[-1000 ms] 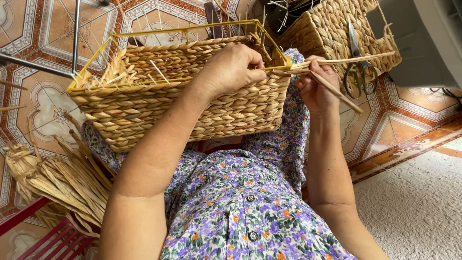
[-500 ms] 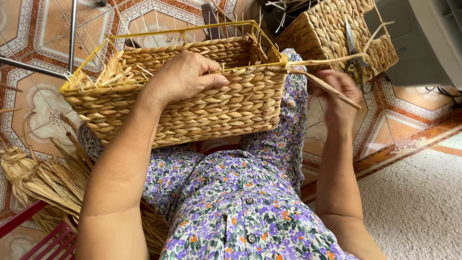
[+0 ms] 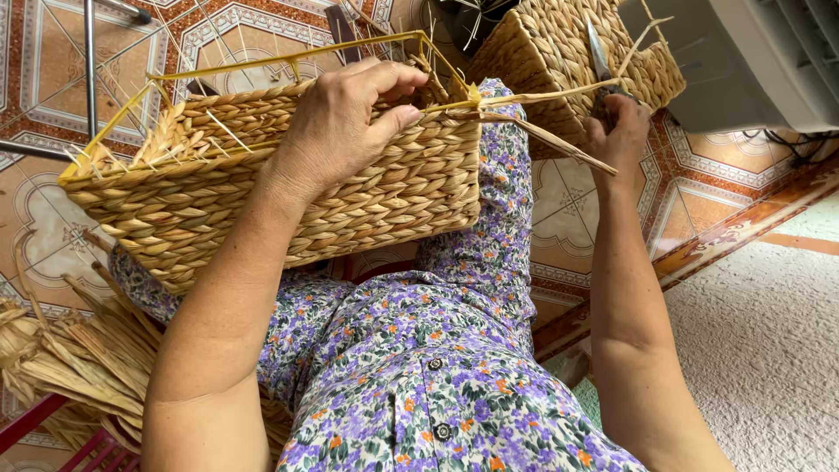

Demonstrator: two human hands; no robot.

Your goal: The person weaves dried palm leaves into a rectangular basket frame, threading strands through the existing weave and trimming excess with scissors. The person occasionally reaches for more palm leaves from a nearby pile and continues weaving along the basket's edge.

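The left hand [image 3: 345, 122] is clamped over the rim of a rectangular woven straw basket with a yellow wire frame [image 3: 262, 188], resting on the person's lap. The right hand [image 3: 619, 122] grips metal scissors [image 3: 599, 54] beside long loose straw strands [image 3: 546, 118]. A second woven basket [image 3: 559, 52] sits behind on the patterned tile floor [image 3: 52, 35].

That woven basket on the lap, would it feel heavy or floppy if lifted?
Probably light: the basket is dried plaited fibre, steadied by the left hand alone. Likely fairly stiff, since a yellow wire frame rims it. Loose strands look brittle.
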